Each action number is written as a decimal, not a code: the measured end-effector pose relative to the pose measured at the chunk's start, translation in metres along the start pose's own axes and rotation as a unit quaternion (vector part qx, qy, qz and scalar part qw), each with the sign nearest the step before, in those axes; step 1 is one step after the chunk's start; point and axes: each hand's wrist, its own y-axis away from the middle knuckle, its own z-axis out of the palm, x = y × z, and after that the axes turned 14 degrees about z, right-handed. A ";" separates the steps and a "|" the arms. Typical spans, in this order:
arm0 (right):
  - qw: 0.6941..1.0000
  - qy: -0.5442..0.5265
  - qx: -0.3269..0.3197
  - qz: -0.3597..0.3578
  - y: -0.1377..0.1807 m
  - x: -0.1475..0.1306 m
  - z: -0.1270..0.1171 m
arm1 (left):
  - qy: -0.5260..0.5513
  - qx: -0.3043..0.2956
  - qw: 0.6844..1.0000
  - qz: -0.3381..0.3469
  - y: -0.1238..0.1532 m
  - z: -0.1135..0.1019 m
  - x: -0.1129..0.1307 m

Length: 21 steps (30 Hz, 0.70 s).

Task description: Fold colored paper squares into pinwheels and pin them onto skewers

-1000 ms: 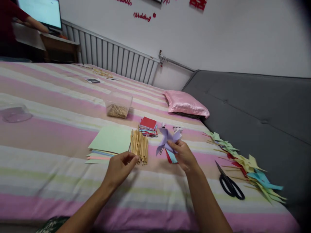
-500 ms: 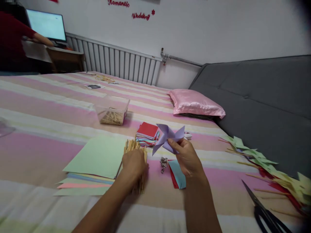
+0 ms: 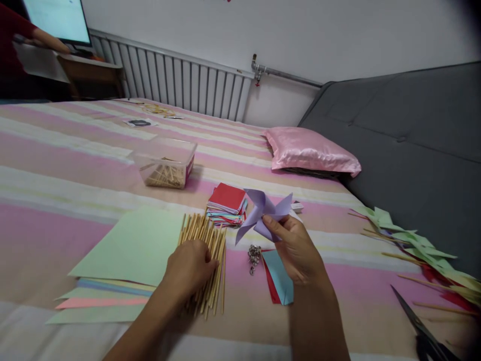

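Note:
Between the thumb and fingers of my right hand [image 3: 298,245] is a purple paper pinwheel [image 3: 263,213], held at its centre. My left hand [image 3: 191,265] rests closed on a pile of thin wooden sticks [image 3: 210,245]; its fingertips are hidden among them. Left of the sticks lies a stack of coloured paper sheets [image 3: 124,245], pale green on top. Beyond them sits a stack of small paper squares [image 3: 227,198], red uppermost. Below the pinwheel are a small cluster of metallic pieces [image 3: 254,254] and folded blue and red paper [image 3: 278,276], partly behind my right wrist.
A clear plastic box [image 3: 165,150] with short sticks stands farther back on the striped bedspread [image 3: 75,175]. Scissors [image 3: 417,321] and several finished paper pinwheels on sticks [image 3: 417,240] lie at right. Behind are a pink cushion [image 3: 311,150] and a person's arm [image 3: 50,40] near a monitor.
The view has tilted down and shifted slightly. My left hand has moved left across the sticks, which are now more spread out. My right hand still holds the pinwheel.

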 end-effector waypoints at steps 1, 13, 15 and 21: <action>1.000 -0.002 0.001 -0.001 0.000 -0.001 0.000 | 0.008 0.002 1.000 0.001 0.000 -0.001 -0.002; 0.991 -0.038 -0.114 -0.055 0.010 -0.010 -0.012 | 0.189 0.086 0.956 0.208 -0.002 -0.074 0.013; 0.985 -0.016 -0.150 -0.085 0.012 -0.010 -0.014 | 0.255 0.067 0.932 0.248 -0.003 -0.081 0.021; 0.955 0.063 -0.189 -0.219 0.010 -0.011 -0.017 | 0.280 0.060 0.913 0.292 -0.002 -0.076 0.019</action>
